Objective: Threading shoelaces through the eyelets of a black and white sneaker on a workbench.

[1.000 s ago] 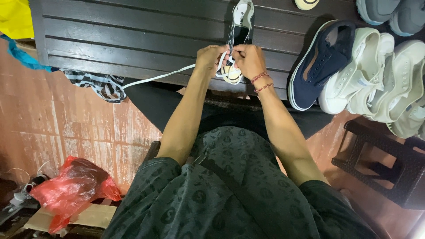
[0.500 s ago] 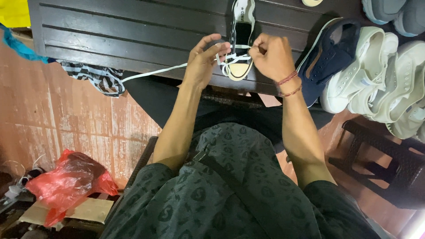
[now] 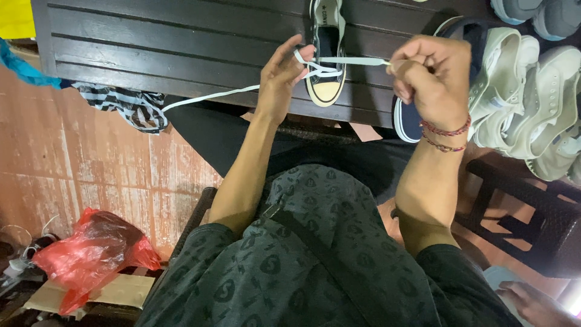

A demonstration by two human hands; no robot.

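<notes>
A dark canvas sneaker (image 3: 327, 51) with a cream toe cap lies on a dark slatted wooden table (image 3: 181, 42), toe towards me. A white shoelace (image 3: 354, 60) runs from its eyelets. My right hand (image 3: 433, 75) is closed on one lace end and holds it taut to the right of the shoe. My left hand (image 3: 281, 75) pinches the lace just left of the toe, and the other long end trails left over the table edge.
A navy slip-on shoe (image 3: 417, 115) and several white sneakers (image 3: 532, 91) lie at the right of the table. A striped cloth (image 3: 130, 106) hangs at the table's front edge. A red plastic bag (image 3: 91, 254) sits on the floor at lower left, a dark stool (image 3: 532, 218) at right.
My right hand has moved to the right, away from the shoe, drawing the lace taut. My left hand stays by the toe. The view has moved closer.
</notes>
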